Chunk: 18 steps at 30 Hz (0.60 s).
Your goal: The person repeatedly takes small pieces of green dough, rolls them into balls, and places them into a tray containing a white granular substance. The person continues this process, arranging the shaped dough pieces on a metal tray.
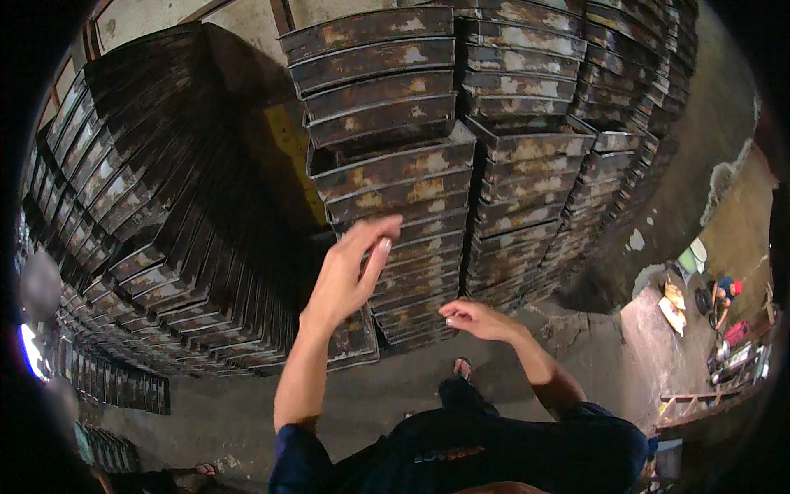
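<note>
My left hand (355, 267) is raised in front of a tall stack of rectangular metal trays (411, 198). Its fingers are stretched and slightly blurred, the thumb stands apart, and nothing is in it. Lower and to the right, my right hand (481, 320) is held out near the bottom of that stack, fingers extended and empty. I cannot tell whether either hand touches the metal. The trays are dark and rust-stained with pale worn patches, nested one in another. At mid-height, one tray (436, 161) juts out with its top rim exposed.
More tray stacks (527, 173) stand to the right, and long nested rows (156, 189) fill the left. A yellow panel (296, 156) shows in the shadowed gap. On the right, a person in a red cap (726, 292) is by a white sack (672, 315). Concrete floor (247, 412) surrounds my feet.
</note>
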Motion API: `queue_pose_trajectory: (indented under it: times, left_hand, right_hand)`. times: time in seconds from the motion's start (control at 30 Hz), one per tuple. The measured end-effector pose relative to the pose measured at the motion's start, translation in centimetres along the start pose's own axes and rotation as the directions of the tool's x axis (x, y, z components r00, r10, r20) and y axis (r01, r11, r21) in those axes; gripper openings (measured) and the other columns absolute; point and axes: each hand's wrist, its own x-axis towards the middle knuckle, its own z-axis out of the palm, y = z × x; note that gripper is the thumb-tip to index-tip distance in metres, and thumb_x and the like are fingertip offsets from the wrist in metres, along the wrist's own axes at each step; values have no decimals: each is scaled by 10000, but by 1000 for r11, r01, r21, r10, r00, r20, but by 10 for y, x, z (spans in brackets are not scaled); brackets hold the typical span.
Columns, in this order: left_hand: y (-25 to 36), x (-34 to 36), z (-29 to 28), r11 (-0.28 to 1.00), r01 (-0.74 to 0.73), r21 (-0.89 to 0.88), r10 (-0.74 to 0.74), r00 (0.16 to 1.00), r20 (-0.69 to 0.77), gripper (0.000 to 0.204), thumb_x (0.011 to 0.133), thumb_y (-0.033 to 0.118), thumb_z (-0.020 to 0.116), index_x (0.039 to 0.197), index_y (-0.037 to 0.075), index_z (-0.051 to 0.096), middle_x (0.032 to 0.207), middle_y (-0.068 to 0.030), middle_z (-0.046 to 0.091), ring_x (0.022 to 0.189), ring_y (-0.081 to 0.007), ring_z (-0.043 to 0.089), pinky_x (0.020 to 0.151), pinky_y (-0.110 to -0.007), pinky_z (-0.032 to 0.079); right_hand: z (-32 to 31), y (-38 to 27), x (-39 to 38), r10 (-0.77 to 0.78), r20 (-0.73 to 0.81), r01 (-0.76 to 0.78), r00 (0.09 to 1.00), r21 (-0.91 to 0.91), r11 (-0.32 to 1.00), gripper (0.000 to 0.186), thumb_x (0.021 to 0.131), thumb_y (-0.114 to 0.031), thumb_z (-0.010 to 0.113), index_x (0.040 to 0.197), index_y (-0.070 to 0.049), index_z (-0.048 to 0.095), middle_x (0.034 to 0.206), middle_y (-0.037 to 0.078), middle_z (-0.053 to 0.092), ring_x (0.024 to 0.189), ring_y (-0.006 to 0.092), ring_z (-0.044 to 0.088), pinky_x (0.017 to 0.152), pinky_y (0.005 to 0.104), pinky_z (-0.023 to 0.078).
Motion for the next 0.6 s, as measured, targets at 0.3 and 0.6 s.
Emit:
queue_pose_trajectory:
  times: [0.3, 0.6]
  left_hand:
    - [-77, 229, -5, 667, -152, 729, 415, 889, -195, 670, 930, 222, 640, 1485, -19, 352, 1528, -229, 374, 1424, -411, 341, 1161, -488, 293]
    - [-126, 338, -3, 381, 26, 924, 315, 936, -156, 873, 893, 600, 605, 1491, 4, 383, 1573, -203, 330, 1454, -384, 311, 1165, -546, 264]
  right_hand:
    - [-138, -70, 85, -399, -198, 403, 895, -21, 915, 277, 997, -189, 605, 1238, -55, 630, 1155, 74, 626, 1028, 179, 637, 914, 317, 491]
    - [-205, -76, 132, -619, -145, 619, 772, -47, 784, 230, 959, -153, 648, 1172, -70, 671, 1119, 85, 665, 1049, 241, 638, 897, 343, 502]
